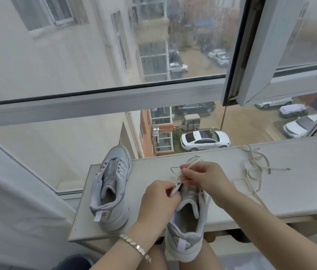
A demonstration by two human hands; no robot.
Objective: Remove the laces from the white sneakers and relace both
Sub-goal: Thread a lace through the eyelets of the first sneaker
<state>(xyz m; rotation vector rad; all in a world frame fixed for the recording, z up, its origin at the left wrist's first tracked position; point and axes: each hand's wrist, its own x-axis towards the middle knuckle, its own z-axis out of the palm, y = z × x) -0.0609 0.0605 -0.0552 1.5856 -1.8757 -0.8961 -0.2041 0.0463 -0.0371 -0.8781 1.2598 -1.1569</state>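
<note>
- Right hand [202, 178] is curled, thumb and fingers pinching the lace [174, 169] near its tip, just above the eyelets
- Left hand [159, 199] is curled too, pinching the left eyelet flap of the near sneaker [188, 230] to steady it
- Risk: the lace is thin and held only by a fingertip pinch; a sharp tug could slip it free, or drag the tip back through an eyelet
- Risk: the slack loop beyond the right hand could twist or snag on the flap, so the lace would sit kinked in the row
- Risk: whether an eyelet has been skipped cannot be told here; the hands cover the upper rows
- Risk: the near sneaker hangs off the front edge of the table [290, 191], its heel over the person's lap; if the left hand lets go it may well tip down
- Near sneaker lies under and between both hands, toe away from the person
- Second sneaker [113, 188] stands on the table left of the left hand, apart from it, with no lace, its toe at the far edge
- Loose lace [255, 164] lies tangled on the table, right of the right hand, well apart; one end runs toward the right forearm and a sweep of that arm could drag it off
</note>
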